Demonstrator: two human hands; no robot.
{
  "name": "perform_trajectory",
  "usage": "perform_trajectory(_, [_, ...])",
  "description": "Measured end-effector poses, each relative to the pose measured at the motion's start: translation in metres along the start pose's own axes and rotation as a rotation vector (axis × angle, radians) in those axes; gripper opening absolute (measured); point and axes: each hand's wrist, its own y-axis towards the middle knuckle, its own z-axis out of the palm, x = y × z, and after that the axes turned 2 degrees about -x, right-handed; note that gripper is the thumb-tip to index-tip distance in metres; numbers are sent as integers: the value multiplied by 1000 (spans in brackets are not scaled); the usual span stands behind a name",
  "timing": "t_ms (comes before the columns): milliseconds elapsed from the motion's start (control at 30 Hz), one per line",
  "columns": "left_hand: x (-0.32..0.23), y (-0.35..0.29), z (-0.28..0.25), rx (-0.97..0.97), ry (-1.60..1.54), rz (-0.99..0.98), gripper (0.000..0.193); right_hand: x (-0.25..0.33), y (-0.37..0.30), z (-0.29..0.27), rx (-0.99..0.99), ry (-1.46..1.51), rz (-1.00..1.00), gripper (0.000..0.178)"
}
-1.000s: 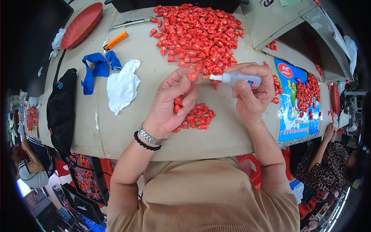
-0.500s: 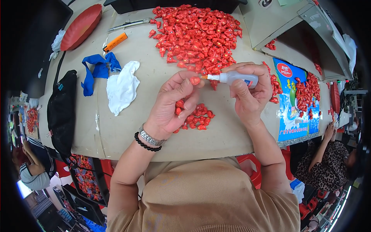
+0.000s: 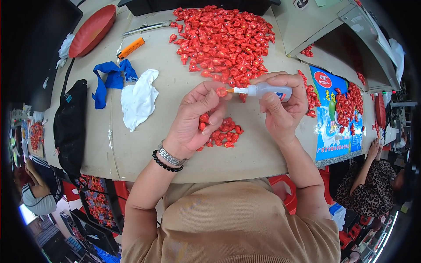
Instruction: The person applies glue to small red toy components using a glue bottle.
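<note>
My left hand [image 3: 199, 114] pinches a small red plastic part [image 3: 222, 91] between thumb and forefinger. More red pieces [image 3: 204, 118] sit against its curled lower fingers. In my right hand [image 3: 286, 103] lies a clear squeeze glue bottle [image 3: 267, 90] with a white collar and a thin orange tip. That tip points left and meets the red part, as far as I can see. Under and beside my left hand is a small group of red parts [image 3: 226, 133] on the table [image 3: 258, 158]. Beyond both hands spreads a large heap of red parts [image 3: 228, 39].
To the left lie a white cloth [image 3: 139, 98], a blue cloth strip [image 3: 106, 81], an orange marker-like stick [image 3: 130, 48], a metal tool [image 3: 147, 28], a red dish [image 3: 93, 31] and a black pouch [image 3: 71, 127]. A blue printed sheet [image 3: 326, 136] is at right. Other people sit at both sides.
The glue bottle has shifted slightly left in my right hand, bringing its tip from just beside the red part onto it. My left hand stays almost still.
</note>
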Motion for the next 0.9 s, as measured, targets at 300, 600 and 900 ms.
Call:
perform_trajectory(300, [0,0,0,3,2,-1,18,-1,0,-1,-11,-12,16,20])
perform_trajectory(600, [0,0,-1,-9,11,-7,18,-4,1,3,-46,-44,-26,22])
perform_trajectory(900, [0,0,-1,4,4,-6,17,3,1,-2,-41,-19,10,18])
